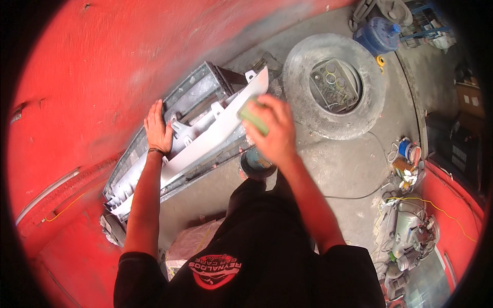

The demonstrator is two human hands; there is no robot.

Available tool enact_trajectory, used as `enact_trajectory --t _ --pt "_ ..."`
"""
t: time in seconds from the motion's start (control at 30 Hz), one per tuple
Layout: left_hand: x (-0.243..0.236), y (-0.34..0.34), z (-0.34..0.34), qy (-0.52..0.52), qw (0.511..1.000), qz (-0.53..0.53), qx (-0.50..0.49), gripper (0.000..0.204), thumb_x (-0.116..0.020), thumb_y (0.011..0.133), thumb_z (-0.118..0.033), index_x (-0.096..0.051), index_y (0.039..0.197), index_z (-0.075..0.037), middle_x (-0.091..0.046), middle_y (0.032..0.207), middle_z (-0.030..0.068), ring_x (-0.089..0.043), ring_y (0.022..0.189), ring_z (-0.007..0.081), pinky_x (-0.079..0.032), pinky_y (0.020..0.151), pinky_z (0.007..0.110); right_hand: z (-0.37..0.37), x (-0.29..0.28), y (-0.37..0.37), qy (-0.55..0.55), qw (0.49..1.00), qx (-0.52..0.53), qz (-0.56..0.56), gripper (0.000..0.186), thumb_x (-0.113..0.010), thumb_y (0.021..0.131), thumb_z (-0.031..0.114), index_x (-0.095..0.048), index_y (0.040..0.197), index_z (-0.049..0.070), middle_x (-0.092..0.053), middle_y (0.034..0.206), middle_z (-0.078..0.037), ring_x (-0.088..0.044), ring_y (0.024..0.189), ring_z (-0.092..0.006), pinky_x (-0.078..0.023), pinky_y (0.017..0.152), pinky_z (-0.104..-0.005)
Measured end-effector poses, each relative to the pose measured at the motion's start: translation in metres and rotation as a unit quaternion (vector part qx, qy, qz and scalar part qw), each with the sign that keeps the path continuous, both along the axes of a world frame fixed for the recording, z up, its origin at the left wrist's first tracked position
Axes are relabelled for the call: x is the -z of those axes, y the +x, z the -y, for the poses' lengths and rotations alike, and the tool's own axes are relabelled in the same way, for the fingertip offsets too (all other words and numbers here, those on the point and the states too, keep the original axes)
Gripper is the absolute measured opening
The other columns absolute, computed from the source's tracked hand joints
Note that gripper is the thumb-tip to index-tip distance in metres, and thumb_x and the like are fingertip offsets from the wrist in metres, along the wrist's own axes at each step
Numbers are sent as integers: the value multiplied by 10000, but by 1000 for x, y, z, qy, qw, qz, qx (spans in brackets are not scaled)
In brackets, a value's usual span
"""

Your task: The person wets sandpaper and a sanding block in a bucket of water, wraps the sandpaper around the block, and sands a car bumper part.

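A long white panel with moulded clips and brackets (205, 141), like a car body part, lies slantwise on a grey paint-spattered frame (197, 95). My left hand (158, 129) rests flat with its fingers stretched out, at the far side of the panel next to the frame's edge. In my right hand (277, 128) is a green sanding block (253, 119), gripped between thumb and fingers. The block is slightly blurred and sits against or just over the panel near its right end; contact is hard to make out.
A dark bucket (257, 163) stands near my legs. Further right lies a dusty tyre (303, 66) with a grey box (336, 84) inside its ring. Behind it is a blue water jug (374, 38). A compressor (408, 228) and cables occupy the right. A red wall (102, 66) runs behind the frame.
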State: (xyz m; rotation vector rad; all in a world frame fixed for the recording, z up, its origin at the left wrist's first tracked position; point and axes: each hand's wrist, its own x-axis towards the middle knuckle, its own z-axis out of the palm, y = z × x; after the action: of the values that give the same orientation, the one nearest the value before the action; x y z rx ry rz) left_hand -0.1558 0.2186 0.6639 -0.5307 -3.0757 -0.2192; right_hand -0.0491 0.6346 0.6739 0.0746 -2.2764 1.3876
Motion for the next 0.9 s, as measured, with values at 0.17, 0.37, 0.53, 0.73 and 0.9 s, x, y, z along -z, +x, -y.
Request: enact_trajectory --t 0.17,0.37,0.53,0.73,0.9 --pt "1 -8 -8 4 1000 -4 5 847 -600 995 -321 -324 1778 -159 -427 1771 154 -363 1656 357 -211 1339 608 -27 20 -49 31 990 136 17 468 -846 930 187 -714 1368 91 -652 1375 -163 -629 1241 -415 -503 1057 -556" --pt "1 0 -2 1 1000 -3 -3 832 -610 996 -287 -331 1774 -184 -418 1776 151 -368 1654 345 -223 1331 641 28 -13 22 20 1000 0 13 531 -874 899 220 -702 1390 114 -642 1404 -151 -612 1240 -408 -494 1040 -563" --pt "3 -3 -4 12 1000 -10 -1 827 -624 1005 -313 -338 1769 -183 -424 1769 159 -364 1650 358 -219 1334 632 -31 11 -38 6 993 103 55 470 -842 928 187 -703 1373 124 -646 1401 -155 -617 1261 -395 -485 1075 -547" --pt "-1 -1 -9 3 1000 -3 -13 812 -628 1015 -344 -360 1761 -167 -438 1752 175 -370 1645 361 -223 1332 610 2 -16 11 87 992 -92 -4 427 -818 943 145 -698 1352 139 -654 1459 -103 -627 1276 -366 -465 1091 -531" --pt "-2 -1 -12 14 1000 -12 -8 806 -614 1022 -272 -341 1772 -164 -440 1750 181 -378 1643 369 -237 1327 600 -55 -10 -31 131 985 -115 10 405 -808 935 140 -758 1337 158 -702 1480 -62 -625 1341 -347 -426 1157 -522"
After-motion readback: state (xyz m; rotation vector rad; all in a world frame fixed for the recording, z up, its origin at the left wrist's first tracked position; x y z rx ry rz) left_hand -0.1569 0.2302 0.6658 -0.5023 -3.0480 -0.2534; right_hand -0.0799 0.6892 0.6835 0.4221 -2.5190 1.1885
